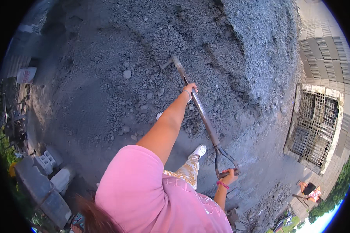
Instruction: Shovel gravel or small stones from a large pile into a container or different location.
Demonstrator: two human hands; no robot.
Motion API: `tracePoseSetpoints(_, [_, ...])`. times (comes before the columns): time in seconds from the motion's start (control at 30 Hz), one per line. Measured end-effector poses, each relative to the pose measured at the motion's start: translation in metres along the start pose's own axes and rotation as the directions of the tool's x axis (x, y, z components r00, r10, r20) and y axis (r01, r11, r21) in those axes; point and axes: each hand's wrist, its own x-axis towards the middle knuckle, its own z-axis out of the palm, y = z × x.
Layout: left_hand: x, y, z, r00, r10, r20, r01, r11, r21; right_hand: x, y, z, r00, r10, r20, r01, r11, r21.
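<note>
head view, and both my hands are on the shovel (201,112): my left hand (190,89) wraps the shaft low down, fingers curled round it, while my right hand (230,177) clenches the handle at the near end. the shovel slants away ahead of me, far end down in the gravel (140,77), blade mostly hidden. my white shoe (200,150) shows near the shaft; a grate (314,123) sits off right.
</note>
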Motion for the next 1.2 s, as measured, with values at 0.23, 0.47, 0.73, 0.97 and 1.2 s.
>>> tracePoseSetpoints(0.23, [-0.068,0.072,-0.080,0.993,0.052,0.107,-0.034,0.986,-0.164,-0.040,0.011,-0.003,0.863,-0.290,0.415,0.364,0.925,-0.110])
tracePoseSetpoints(0.47, [-0.192,0.208,-0.227,0.924,0.382,0.028,-0.323,0.817,-0.478,-0.109,-0.001,0.047,0.264,-0.472,0.841,0.645,0.735,0.210])
tracePoseSetpoints(0.73, [-0.166,0.066,-0.126,0.832,0.472,-0.292,-0.454,0.881,0.133,-0.033,0.046,-0.064,0.804,0.086,0.589,-0.123,0.992,0.024])
tracePoseSetpoints(0.97, [-0.116,-0.299,-0.012,0.984,0.027,-0.177,0.007,0.983,0.186,0.073,0.014,-0.310,0.985,0.167,-0.035,-0.168,0.986,-0.015])
tracePoseSetpoints(1.2, [-0.303,-0.529,0.085,0.878,-0.473,-0.079,0.456,0.774,0.439,0.019,-0.128,-0.615,0.841,0.003,-0.541,-0.265,0.874,-0.407])
